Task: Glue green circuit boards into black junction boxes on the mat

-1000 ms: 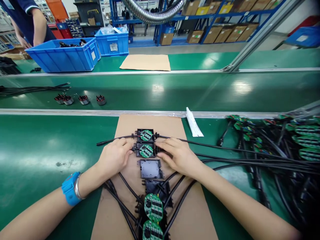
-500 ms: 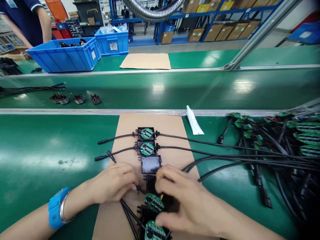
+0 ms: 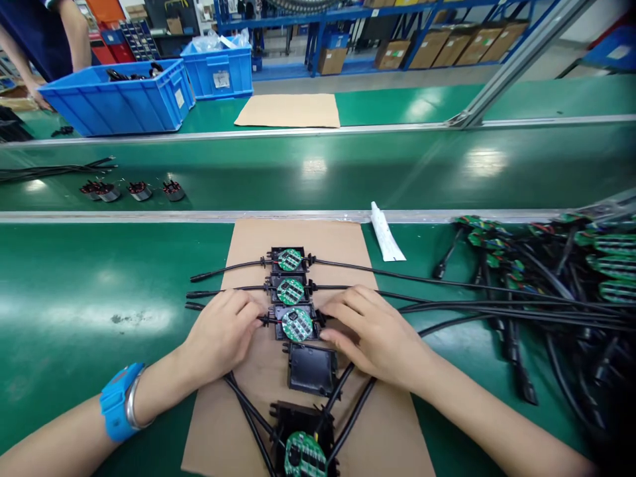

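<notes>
One round green circuit board [image 3: 297,324] sits in the third-farthest black plastic case [image 3: 280,309], its slim black cable [image 3: 195,306] pointing left, long axis crosswise; your left hand [image 3: 223,334] pinches that cable; your right hand [image 3: 366,326] curls opposite, its grip unclear.

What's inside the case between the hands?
Inside the black case, between left hand and right hand: a round green circuit board. The board covers much of the case's floor; whatever lies beneath can't be seen.
</notes>
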Demonstrator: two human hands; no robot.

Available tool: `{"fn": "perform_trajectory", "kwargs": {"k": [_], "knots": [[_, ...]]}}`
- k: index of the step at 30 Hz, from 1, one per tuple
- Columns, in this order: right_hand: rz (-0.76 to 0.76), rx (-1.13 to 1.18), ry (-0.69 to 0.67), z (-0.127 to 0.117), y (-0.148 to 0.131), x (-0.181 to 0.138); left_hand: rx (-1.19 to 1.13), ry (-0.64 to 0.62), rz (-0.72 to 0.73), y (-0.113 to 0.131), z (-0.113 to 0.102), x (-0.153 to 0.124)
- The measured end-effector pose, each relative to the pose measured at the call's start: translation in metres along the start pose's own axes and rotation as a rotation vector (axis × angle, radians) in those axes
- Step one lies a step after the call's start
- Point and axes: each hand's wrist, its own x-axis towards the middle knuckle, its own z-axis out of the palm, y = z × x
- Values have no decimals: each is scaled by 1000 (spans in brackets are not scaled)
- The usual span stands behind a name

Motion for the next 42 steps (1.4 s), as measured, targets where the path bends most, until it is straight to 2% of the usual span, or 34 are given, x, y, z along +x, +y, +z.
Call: {"fn": "perform_trajectory", "kwargs": {"k": [1,3,6,10,15,18,20,24,26,30,33,42], "knots": [[-18,38,2,-5,-10,-2,-62,-20,30,5,-4,-3],[-55,132,-67,-11,-36,-7,-249,-141,127,16,-10,-10],[-66,147,-163,-6,-71,-17,-406,-325,236,29,-9,-22],[-64,106,-102,19,-91,-31,-372,-327,271,30,2,-33],[-138,102,-158,36,-95,-45,-393,-314,254,29,5,-39],[-156,42,-176,29,-95,-47,-377,-333,265,29,3,-40],[-82,84,-184,15,-89,-44,-335,-310,282,29,0,-38],[151,224,-230,-21,-64,-37,-211,-133,193,33,-6,-29],[191,228,-270,-28,-50,-34,-148,-65,130,34,-7,-25],[180,70,-336,-17,-35,-34,-17,-75,70,34,0,-22],[180,-29,-305,-3,-33,-32,59,-82,47,32,5,-23],[86,34,-211,8,-27,-17,161,-107,-20,22,-11,-37]]}}
